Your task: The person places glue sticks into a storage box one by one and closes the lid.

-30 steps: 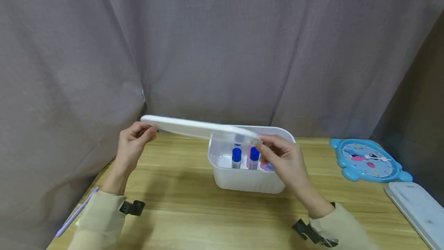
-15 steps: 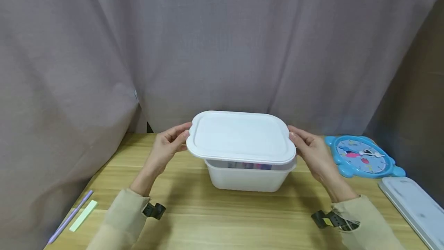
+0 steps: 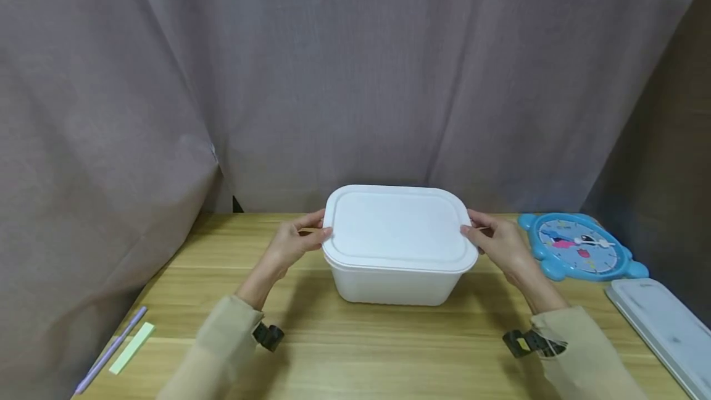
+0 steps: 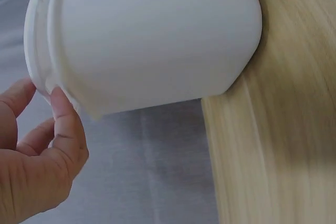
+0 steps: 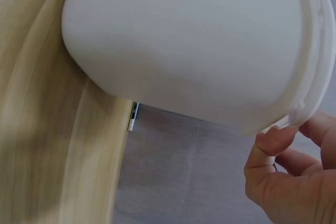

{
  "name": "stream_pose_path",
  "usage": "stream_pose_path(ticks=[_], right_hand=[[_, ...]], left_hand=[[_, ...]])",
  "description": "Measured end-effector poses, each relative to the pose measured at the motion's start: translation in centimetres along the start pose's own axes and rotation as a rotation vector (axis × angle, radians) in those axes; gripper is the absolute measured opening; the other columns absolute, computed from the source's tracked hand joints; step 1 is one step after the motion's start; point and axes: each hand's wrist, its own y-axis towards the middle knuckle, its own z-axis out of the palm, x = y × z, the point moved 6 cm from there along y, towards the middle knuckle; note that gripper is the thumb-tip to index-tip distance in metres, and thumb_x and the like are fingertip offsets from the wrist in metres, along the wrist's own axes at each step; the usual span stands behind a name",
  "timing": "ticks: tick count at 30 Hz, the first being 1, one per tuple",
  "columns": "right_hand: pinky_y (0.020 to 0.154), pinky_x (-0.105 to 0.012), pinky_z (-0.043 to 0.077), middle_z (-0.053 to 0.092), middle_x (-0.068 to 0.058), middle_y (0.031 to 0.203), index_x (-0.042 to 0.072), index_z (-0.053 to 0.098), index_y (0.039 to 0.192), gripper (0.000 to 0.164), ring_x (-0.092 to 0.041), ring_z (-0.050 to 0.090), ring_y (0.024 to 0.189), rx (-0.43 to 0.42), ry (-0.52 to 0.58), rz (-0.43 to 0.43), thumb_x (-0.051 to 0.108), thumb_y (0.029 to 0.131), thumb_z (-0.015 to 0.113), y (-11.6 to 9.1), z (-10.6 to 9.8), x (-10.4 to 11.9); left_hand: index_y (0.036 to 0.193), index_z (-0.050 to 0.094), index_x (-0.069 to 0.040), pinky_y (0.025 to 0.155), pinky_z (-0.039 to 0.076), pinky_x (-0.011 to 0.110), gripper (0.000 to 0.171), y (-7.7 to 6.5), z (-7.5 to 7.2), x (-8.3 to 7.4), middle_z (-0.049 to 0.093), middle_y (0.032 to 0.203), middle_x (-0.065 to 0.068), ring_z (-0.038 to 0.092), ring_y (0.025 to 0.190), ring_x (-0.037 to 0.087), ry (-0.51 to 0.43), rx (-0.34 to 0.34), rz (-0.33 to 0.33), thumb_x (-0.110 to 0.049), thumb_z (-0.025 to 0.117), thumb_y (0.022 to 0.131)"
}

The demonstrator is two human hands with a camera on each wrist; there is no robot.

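Observation:
A white plastic lid (image 3: 399,227) lies over the top of a white storage box (image 3: 395,287) on the table, hiding what is inside. My left hand (image 3: 295,241) pinches the lid's left end, thumb on its upper edge and fingers beneath. At the opposite end my right hand (image 3: 496,242) grips the lid the same way. The left wrist view has the left hand (image 4: 39,153) right at the rim, where lid and box wall (image 4: 157,35) meet. In the right wrist view, the right hand (image 5: 294,166) has fingertips under the lid's edge.
To the right lies a blue toy clock (image 3: 580,247), with a flat pale slab-like object (image 3: 666,326) in front of it. A purple stick (image 3: 111,350) and a light green strip (image 3: 132,348) lie at the table's left edge. Grey curtains (image 3: 333,79) hang behind.
The lid, first tilted up to the left above the open box, has been swung right, levelled and lowered onto it. Both hands moved with it, and the bottles inside are now covered.

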Motion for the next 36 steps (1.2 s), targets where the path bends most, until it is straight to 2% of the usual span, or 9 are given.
stream_pose_path(ticks=[9,16,23,30,36], right_hand=[[0.066,-0.019,0.053,0.051,-0.026,0.119,-0.009,0.035,0.14,0.058,0.003,0.053,0.079,0.063,0.105,0.039,0.025,0.097,0.053,-0.1,0.8,-1.0],[0.073,-0.015,0.052,0.047,-0.029,0.13,-0.006,0.035,0.141,0.059,0.008,0.051,0.086,0.064,0.15,0.03,0.03,0.097,0.052,-0.5,1.0,-1.2],[0.078,-0.02,0.054,0.045,-0.027,0.137,-0.002,0.034,0.143,0.062,-0.008,0.055,0.099,0.067,0.118,0.064,0.036,0.097,0.05,-1.2,1.8,-1.4],[0.079,-0.022,0.055,0.045,-0.028,0.137,-0.004,0.035,0.141,0.061,-0.015,0.057,0.103,0.073,0.121,0.028,0.033,0.097,0.052,-1.9,2.6,-0.6],[0.079,-0.023,0.055,0.046,-0.028,0.136,-0.004,0.036,0.141,0.06,-0.026,0.055,0.11,0.064,0.105,0.014,0.032,0.097,0.052,-2.2,3.0,-0.3]], left_hand=[[0.131,0.054,-0.003,0.083,0.054,0.028,0.045,0.0,0.1,0.8,0.055,0.114,0.015,0.061,0.095,0.016,0.047,-0.023,-0.037,-0.011,0.065,0.089],[0.133,0.052,-0.003,0.081,0.055,0.028,0.046,-0.4,0.3,1.5,0.052,0.111,0.012,0.06,0.093,0.014,0.039,0.006,-0.05,-0.012,0.064,0.089],[0.133,0.051,-0.002,0.077,0.055,0.024,0.047,-1.1,-0.1,1.9,0.053,0.105,0.009,0.059,0.087,0.011,0.045,0.018,-0.058,-0.01,0.065,0.089],[0.135,0.05,-0.002,0.079,0.055,0.028,0.049,-2.3,-1.2,1.6,0.054,0.106,0.012,0.061,0.084,0.012,0.108,0.044,-0.048,-0.012,0.066,0.089],[0.133,0.05,-0.001,0.077,0.055,0.025,0.05,-2.8,-1.7,1.4,0.055,0.106,0.014,0.061,0.081,0.012,0.144,0.055,-0.047,-0.012,0.067,0.088]])
